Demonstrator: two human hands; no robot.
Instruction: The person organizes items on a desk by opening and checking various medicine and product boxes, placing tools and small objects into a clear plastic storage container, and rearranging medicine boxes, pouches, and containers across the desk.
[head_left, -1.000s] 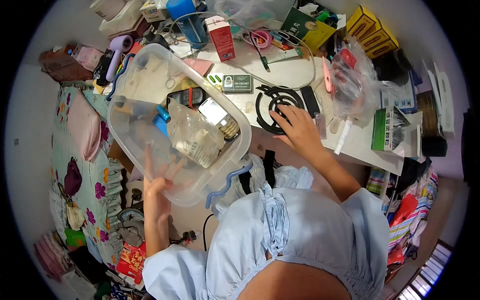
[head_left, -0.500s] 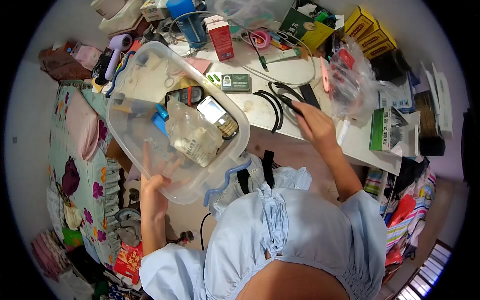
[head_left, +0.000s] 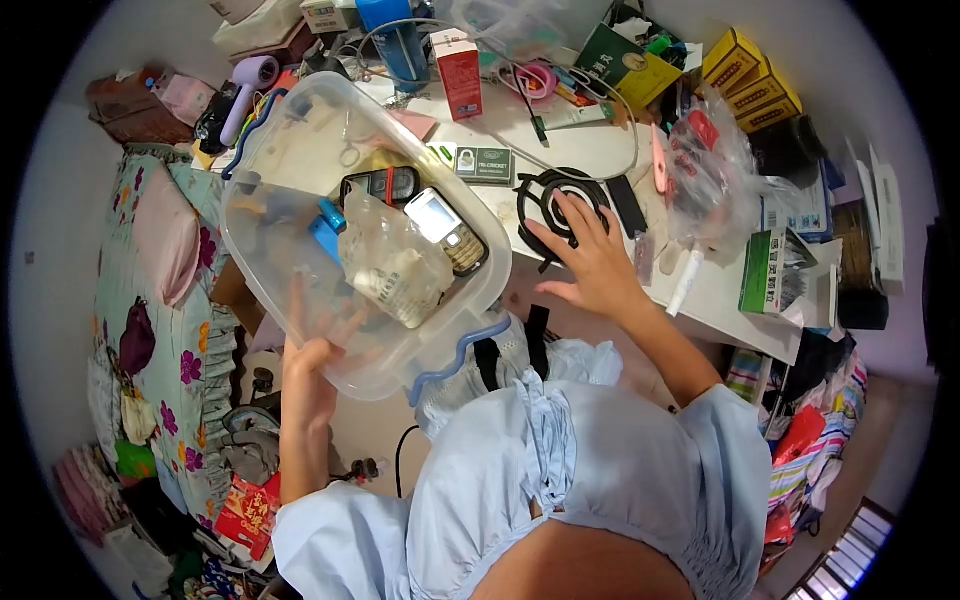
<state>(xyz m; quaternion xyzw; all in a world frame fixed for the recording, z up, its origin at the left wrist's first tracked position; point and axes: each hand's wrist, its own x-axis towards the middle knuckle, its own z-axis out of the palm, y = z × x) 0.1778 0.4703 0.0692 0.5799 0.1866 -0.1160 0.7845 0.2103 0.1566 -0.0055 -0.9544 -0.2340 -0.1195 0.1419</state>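
A clear plastic box [head_left: 270, 205] with blue handles is tilted at the desk's left front. My left hand [head_left: 312, 365] grips its near left side, the fingers showing through the plastic. In the box lie a white-and-gold keypad phone [head_left: 462, 247], a dark phone with a red band [head_left: 403, 183], a crumpled translucent bag [head_left: 395, 275] and small blue items [head_left: 325, 238]. My right hand [head_left: 597, 268] is spread, fingertips over a coiled black cord [head_left: 530, 208] on the desk. Whether the fingertips press on the cord I cannot tell.
A green-grey card box [head_left: 485, 166] and a red carton [head_left: 458, 80] stand behind. A white tube [head_left: 686, 282], a black strip [head_left: 626, 206], a plastic bag [head_left: 712, 175] and a green box [head_left: 765, 270] are on the right. A flowered bed [head_left: 180, 340] is at left.
My right hand has let go of the black cord and spread its fingers. The cord now lies flatter in a coil. My left hand still holds the box, which has barely shifted.
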